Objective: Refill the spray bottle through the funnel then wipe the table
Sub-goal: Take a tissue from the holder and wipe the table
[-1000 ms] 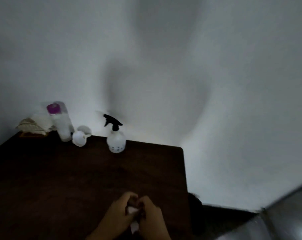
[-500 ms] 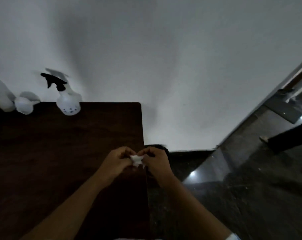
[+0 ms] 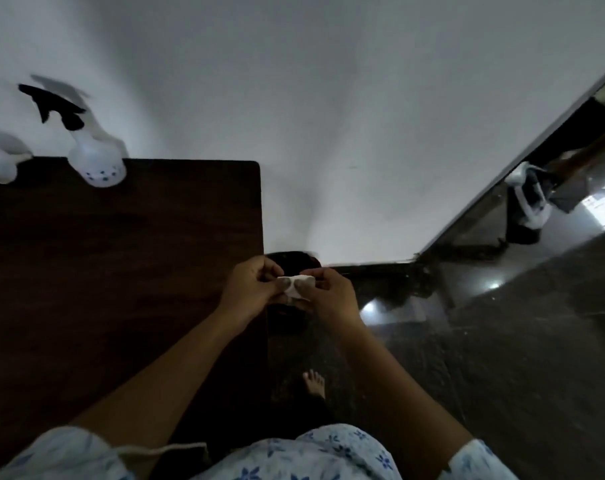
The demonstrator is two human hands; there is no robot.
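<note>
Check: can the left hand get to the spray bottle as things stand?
Probably not yet: the left hand and right hand are both pinching a small white wad. The path across the table to the spray bottle looks clear.

A bare foot point(image 3: 314, 382) is standing on the dark glossy floor point(image 3: 502, 358) beside a white wall point(image 3: 329, 116), while a dark object draped with something white point(image 3: 526, 206) is sitting farther off at right.
</note>
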